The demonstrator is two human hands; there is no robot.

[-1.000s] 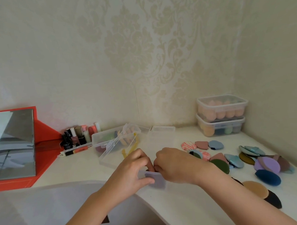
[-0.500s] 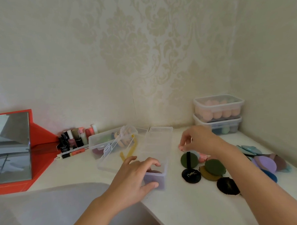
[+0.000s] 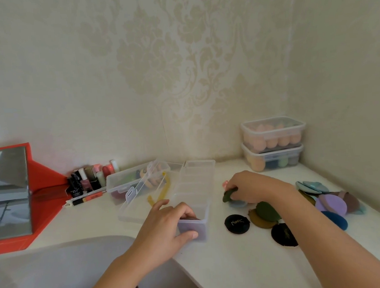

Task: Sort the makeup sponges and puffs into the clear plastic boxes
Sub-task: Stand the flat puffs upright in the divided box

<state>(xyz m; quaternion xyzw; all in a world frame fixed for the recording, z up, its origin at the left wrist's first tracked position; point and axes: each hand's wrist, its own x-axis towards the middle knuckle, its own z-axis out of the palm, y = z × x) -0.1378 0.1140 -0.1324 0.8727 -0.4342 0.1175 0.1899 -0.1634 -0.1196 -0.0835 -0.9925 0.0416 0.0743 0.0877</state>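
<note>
Right hand is sitting lower than half a second ago, down among the loose puffs. The dark green puff, lying flat then, is now tipping up on edge. Left hand is keeping its place.

Lower centre, nearest: left hand is clamping the near end of the long clear box, thumb pressing the outer wall, fingers curling over the rim into the nearest compartment. Something dark is lying in that compartment; cannot tell what. The remaining compartments are looking unfilled.

Centre right: right hand is pinching the dark green puff between thumb and fingertips, just beside the box's right wall and over a pale blue puff. Around the forearm, loose puffs are lying on the table: a black puff, a purple puff and others.

Further back, left of centre: an open box with raised lid is holding a few coloured items.

Far right corner: two stacked lidded boxes are holding egg-shaped sponges.

Judgement: the sponges are appearing sorted already. Puff sorting is only beginning, with most puffs still waiting on the table.
</note>
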